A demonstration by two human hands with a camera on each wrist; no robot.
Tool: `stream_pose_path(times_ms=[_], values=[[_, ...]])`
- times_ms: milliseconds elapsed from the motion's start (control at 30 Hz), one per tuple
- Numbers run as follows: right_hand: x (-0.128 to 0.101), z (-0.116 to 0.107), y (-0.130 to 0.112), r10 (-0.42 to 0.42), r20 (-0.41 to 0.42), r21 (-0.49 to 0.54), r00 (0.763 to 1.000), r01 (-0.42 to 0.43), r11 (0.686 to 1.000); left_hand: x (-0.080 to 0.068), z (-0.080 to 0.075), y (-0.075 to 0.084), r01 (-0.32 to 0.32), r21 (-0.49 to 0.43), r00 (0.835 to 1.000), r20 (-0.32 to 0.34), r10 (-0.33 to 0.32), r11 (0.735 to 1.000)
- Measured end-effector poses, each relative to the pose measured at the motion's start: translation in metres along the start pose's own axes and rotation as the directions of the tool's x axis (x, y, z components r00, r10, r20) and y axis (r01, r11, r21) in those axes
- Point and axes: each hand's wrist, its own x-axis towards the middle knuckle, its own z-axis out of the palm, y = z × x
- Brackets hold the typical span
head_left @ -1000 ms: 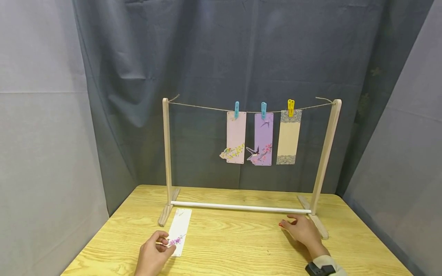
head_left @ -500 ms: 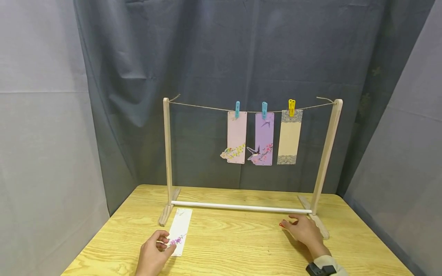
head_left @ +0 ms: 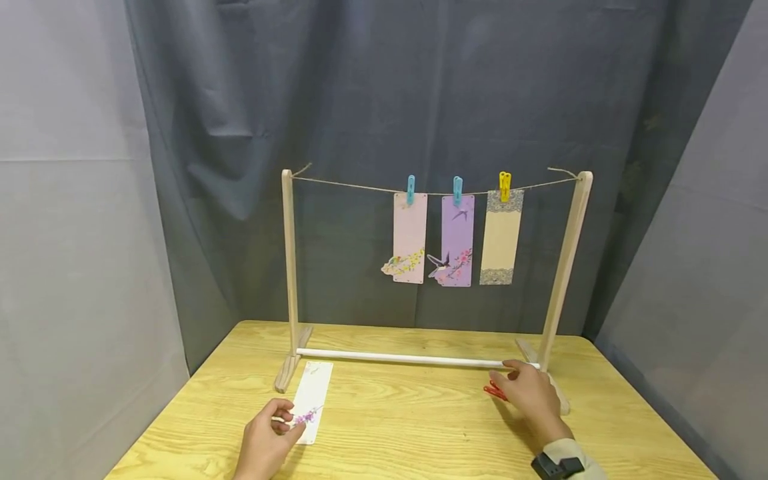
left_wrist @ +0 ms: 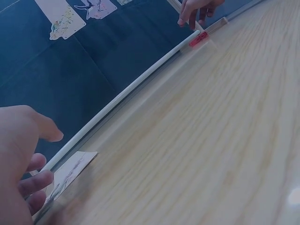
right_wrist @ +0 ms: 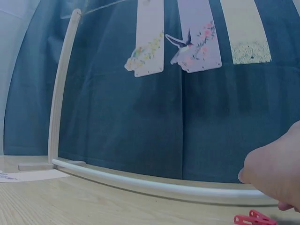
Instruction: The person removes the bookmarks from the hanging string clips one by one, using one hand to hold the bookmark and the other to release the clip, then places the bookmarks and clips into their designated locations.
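Observation:
A red clothespin (head_left: 495, 391) lies on the table in front of the rack's right foot. My right hand (head_left: 533, 398) is just above it, thumb and fingers apart; the left wrist view shows a gap between that hand and the clothespin (left_wrist: 198, 39). At the left lies a white bookmark with purple blossoms (head_left: 313, 400). My left hand (head_left: 269, 437) hovers beside its lower end, fingers loosely bent and holding nothing. Behind, a pink bookmark (head_left: 411, 233), a purple bookmark (head_left: 457, 233) and a beige bookmark (head_left: 501, 240) hang from a string by clothespins.
The wooden rack has a left post (head_left: 291, 267), a right post (head_left: 565, 267) and a white crossbar (head_left: 408, 360) low over the table (head_left: 396, 427). Its string (head_left: 348, 185) spans the post tops. Dark cloth (head_left: 360, 87) hangs behind.
My right fingers have lifted and spread from the red clothespin, and more of it shows now. The left hand stays where it was by the white bookmark.

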Motion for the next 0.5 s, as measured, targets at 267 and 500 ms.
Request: stream_pose_path(times_ms=[267,500], values=[[0.0,-0.002,-0.007,-0.014,-0.024,-0.004,1.0,0.014,1.0,0.001,0.002,0.007,-0.007,-0.009,1.0,0.005,0.007,1.0],[0.0,-0.001,-0.005,-0.036,-0.036,0.011,0.999,0.037,0.999,0.002,0.006,0.011,-0.05,0.0,0.999,0.007,0.05,0.999]])
